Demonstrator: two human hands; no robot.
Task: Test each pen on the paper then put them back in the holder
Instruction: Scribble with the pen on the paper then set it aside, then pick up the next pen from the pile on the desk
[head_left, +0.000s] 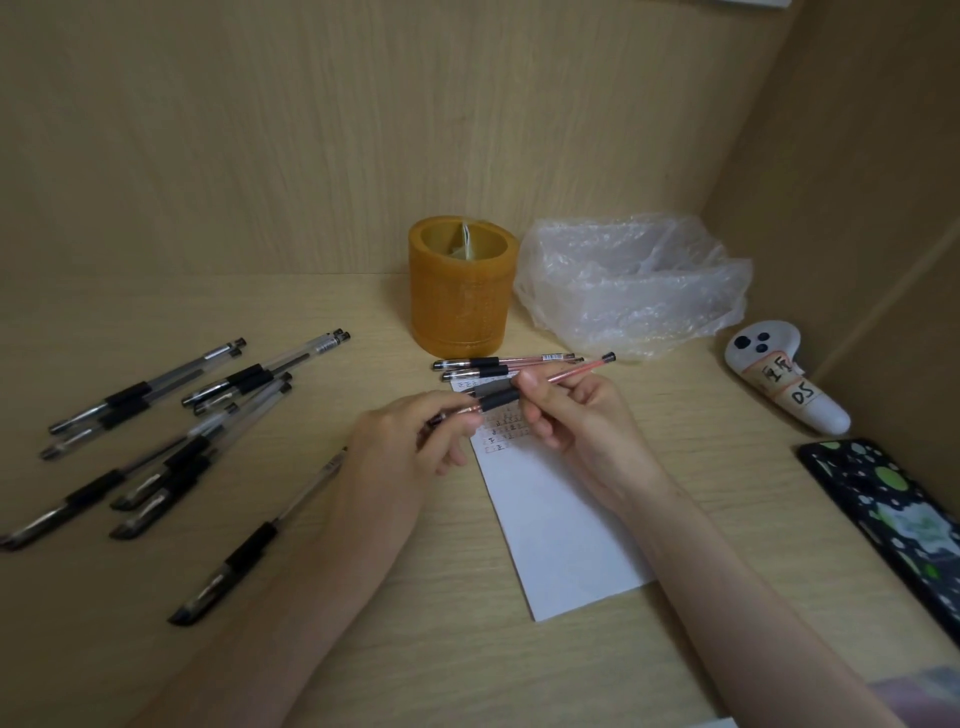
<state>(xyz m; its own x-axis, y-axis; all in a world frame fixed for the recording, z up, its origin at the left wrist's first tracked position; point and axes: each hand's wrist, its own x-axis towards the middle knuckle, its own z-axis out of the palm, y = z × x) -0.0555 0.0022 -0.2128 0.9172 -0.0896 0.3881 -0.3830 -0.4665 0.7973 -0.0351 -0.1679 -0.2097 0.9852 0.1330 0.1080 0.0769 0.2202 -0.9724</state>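
1. I am holding a red pen (524, 391) in my right hand (582, 431), fingers curled round its barrel just behind the dark grip, above the top of the paper (550, 519).
2. My left hand (410, 452) is pinching the tip end of the same pen, at about 8 o'clock from the right.
3. Two more red pens (506, 365) are lying on the table (467, 649) just beyond the paper, at 12 o'clock from my hands.
4. The amber holder (460, 291) is standing upright behind them.
5. The black pens (171, 431) are lying scattered at 9 o'clock, well apart from the holder.
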